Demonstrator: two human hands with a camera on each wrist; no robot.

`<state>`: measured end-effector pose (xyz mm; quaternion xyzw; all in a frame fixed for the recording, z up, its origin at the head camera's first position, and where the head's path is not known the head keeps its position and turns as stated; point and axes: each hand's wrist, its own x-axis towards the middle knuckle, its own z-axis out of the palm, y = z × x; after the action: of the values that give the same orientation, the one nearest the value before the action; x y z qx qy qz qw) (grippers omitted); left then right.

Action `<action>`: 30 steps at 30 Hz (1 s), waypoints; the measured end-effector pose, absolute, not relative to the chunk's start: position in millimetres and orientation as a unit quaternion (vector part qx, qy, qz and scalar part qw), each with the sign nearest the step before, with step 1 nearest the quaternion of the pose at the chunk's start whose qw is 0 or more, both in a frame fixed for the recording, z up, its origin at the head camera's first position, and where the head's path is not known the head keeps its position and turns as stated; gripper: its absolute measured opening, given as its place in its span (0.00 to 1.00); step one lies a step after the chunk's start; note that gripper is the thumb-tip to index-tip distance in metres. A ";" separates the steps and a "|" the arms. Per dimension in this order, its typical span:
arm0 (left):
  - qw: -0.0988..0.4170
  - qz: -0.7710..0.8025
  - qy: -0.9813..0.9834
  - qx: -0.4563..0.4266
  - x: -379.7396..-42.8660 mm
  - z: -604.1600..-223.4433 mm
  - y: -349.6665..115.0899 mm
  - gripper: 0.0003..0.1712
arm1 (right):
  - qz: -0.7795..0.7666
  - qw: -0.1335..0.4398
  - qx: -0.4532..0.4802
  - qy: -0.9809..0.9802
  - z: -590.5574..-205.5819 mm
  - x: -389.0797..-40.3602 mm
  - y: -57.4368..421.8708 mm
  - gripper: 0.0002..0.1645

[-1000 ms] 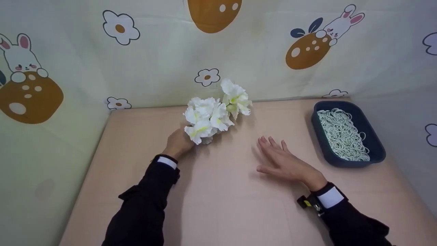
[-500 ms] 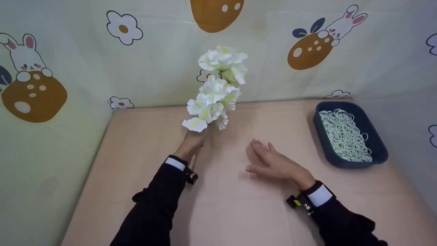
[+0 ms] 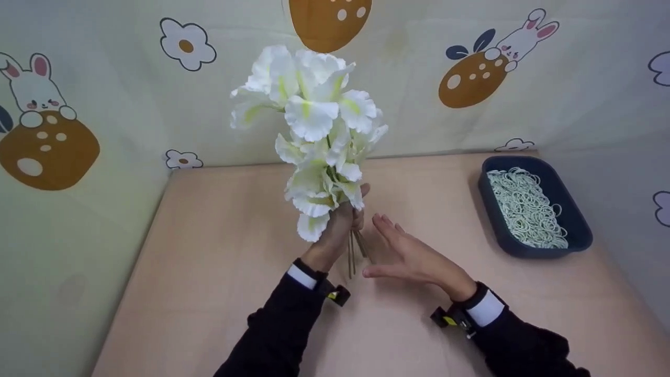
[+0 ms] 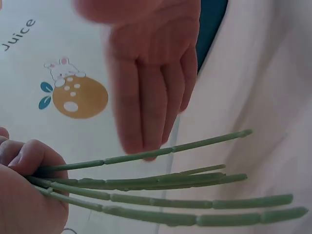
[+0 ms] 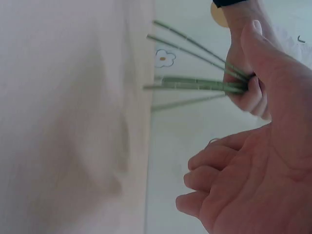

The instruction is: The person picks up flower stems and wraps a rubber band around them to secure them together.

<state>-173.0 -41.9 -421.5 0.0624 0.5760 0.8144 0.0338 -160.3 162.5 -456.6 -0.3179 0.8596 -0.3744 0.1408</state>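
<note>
A bunch of white artificial flowers [image 3: 314, 115] with yellow-tinged petals stands upright over the table in the head view. My left hand [image 3: 337, 230] grips it below the blooms, fingers curled round the stems. Several green stems [image 4: 156, 183] stick out of the fist and spread apart in the left wrist view. Just right of the stems is my right hand [image 3: 419, 256], palm turned toward them and fingers extended, holding nothing. The right wrist view shows the right palm [image 5: 263, 185] near the stems [image 5: 200, 85], apart from them. The blooms hide part of the left hand.
At the right back of the table [image 3: 209, 272] stands a dark blue plastic box [image 3: 573, 209] with many small pale green rings [image 3: 523, 209] in it. A printed cloth wall [image 3: 235, 104] closes off the back and sides.
My left hand has lifted the flowers, turned them upright and brought them right, toward the right hand. The right hand has shifted slightly left.
</note>
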 end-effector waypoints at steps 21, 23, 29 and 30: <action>0.038 0.891 0.437 0.119 -149.1 -427.1 2.3 0.33 | -0.426 0.109 -0.280 0.853 -483.2 -164.4 156.0 0.22; 0.038 0.891 0.437 0.115 -150.9 -429.1 1.0 0.33 | -0.438 0.120 -0.291 0.842 -478.1 -162.9 155.0 0.23; 0.037 0.900 0.422 0.105 -152.4 -429.0 -5.8 0.32 | -0.447 0.122 -0.305 0.832 -484.8 -165.8 153.5 0.26; 0.038 0.902 0.418 0.101 -152.6 -428.9 -7.1 0.32 | -0.447 0.126 -0.297 0.834 -476.0 -162.0 150.9 0.26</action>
<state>-152.6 -7.1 -428.9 0.1009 0.4178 0.9021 0.0384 -162.0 150.9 -476.0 -0.2974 0.8342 -0.4470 0.1260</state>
